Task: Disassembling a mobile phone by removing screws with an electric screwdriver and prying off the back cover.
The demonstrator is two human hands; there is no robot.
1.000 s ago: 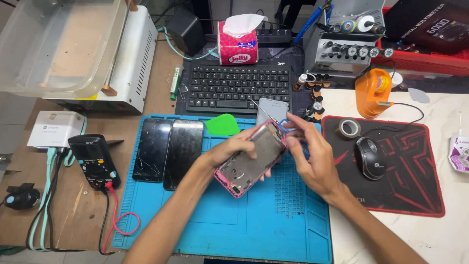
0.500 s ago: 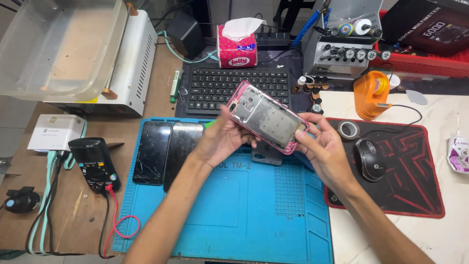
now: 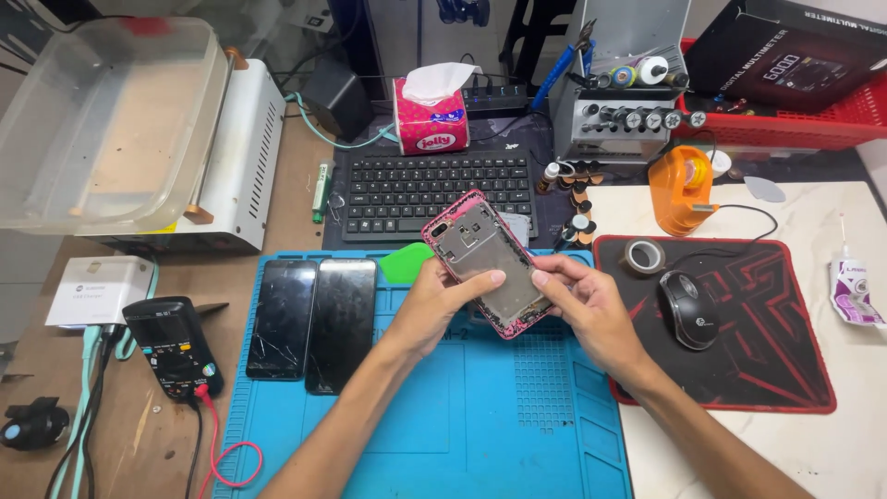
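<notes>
Phone frame: the pink-edged phone frame (image 3: 483,263) is held up over the far edge of the blue mat (image 3: 462,425), tilted, its inner side facing the camera; no screen on it
Left hand: the left hand (image 3: 434,300) grips the near left edge, thumb pressed on the inner face, fingers curled behind
Right hand: the right hand (image 3: 582,300) pinches the near right edge, fingers closed on the rim
Grip advice: better to hold by the rim only; pressing on the bare inner face could likely bend or smudge it; keep it over the mat so a slip lands soft
Nearby: two dark screens (image 3: 314,319) lie side by side on the mat, left of the hands; a green pick (image 3: 405,266) just behind the left hand; keyboard (image 3: 430,194) beyond
Right side: tape roll (image 3: 644,256) and mouse (image 3: 691,310) on the red and black pad (image 3: 776,370)
</notes>
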